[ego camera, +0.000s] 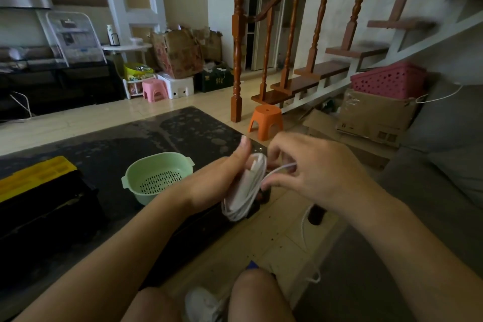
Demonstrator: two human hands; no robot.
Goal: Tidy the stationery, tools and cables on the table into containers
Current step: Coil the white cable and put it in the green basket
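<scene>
My left hand [222,180] grips a coiled white cable [247,191] wound in loops around its fingers, thumb pointing up. My right hand [311,172] pinches the loose strand of the same cable just right of the coil, above the table's right end. A free length of the cable [304,227] hangs down toward the floor. A light green perforated basket [146,172] stands empty on the dark table [130,138], to the left of my left hand. A black toolbox with a yellow lid [36,178] lies at the table's left.
An orange stool [265,123] stands beyond the table by the wooden stair post [237,60]. Cardboard boxes [373,115] and a pink crate [389,81] sit at the right under the stairs. A grey sofa [431,178] is at my right. My knees are below.
</scene>
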